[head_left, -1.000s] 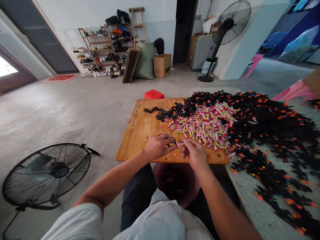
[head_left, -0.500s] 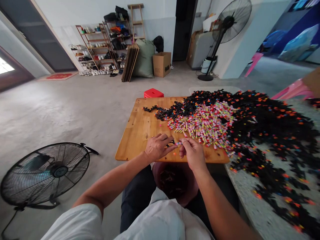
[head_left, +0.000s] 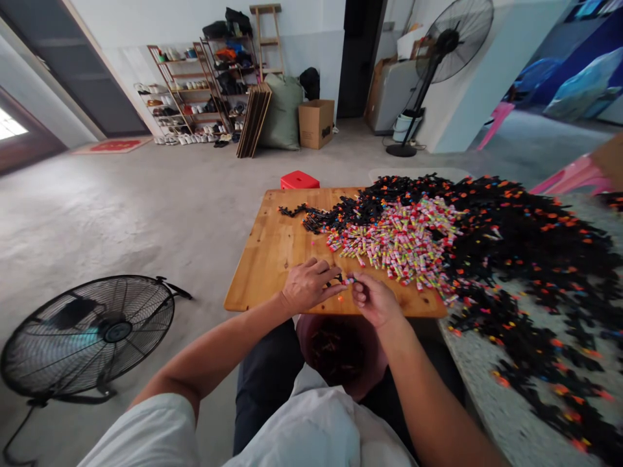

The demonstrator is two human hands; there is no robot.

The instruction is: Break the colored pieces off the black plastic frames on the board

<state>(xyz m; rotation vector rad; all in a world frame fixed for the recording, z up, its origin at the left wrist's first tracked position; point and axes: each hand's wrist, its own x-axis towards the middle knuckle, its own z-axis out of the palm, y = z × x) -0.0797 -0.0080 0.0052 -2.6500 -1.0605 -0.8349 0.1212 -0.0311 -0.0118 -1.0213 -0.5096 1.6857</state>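
My left hand rests over the near edge of the wooden board, its thumb and fingers closed on a small black plastic piece. At the end of that piece is a small pink-and-white printed tube. My right hand pinches the tube's other end, with the remaining fingers curled in. Whether the two parts are joined is too small to tell. A tiny orange piece shows just below them. Beyond my hands lies a heap of similar printed tubes.
Black plastic pieces with orange bits pile over the board's right side and the speckled stone table. Between my legs stands a dark-filled tub. A floor fan is at left, a red stool behind the board.
My right hand has turned slightly and its fingers are curled further in, a little lower at the tube's end. The left hand has stayed nearly still.
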